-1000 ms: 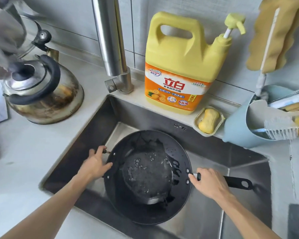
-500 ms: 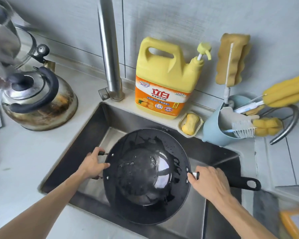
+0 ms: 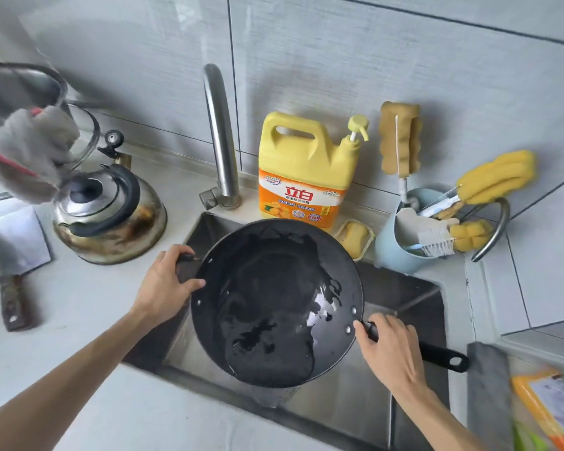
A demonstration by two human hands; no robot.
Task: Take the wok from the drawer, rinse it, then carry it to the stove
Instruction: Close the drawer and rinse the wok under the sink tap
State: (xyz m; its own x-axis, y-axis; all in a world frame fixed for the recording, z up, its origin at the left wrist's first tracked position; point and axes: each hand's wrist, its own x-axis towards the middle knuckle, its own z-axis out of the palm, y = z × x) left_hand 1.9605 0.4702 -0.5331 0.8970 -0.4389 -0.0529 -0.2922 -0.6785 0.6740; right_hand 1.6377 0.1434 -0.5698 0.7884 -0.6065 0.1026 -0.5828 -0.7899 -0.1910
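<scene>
both hands (image 3: 166, 284) on wok (image 3: 274, 304) handles

bright daylight; glare on wet wok (image 3: 275, 301); left edge blurred; wide-angle bending

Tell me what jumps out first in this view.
The wet black wok fills the centre, tilted over the sink, with the left hand on its small handle and the right hand on its long one. Behind it stands a yellow detergent jug beside the tap; a kettle sits left.

Head view — close, looking down into sink (image 3: 404, 294).
</scene>
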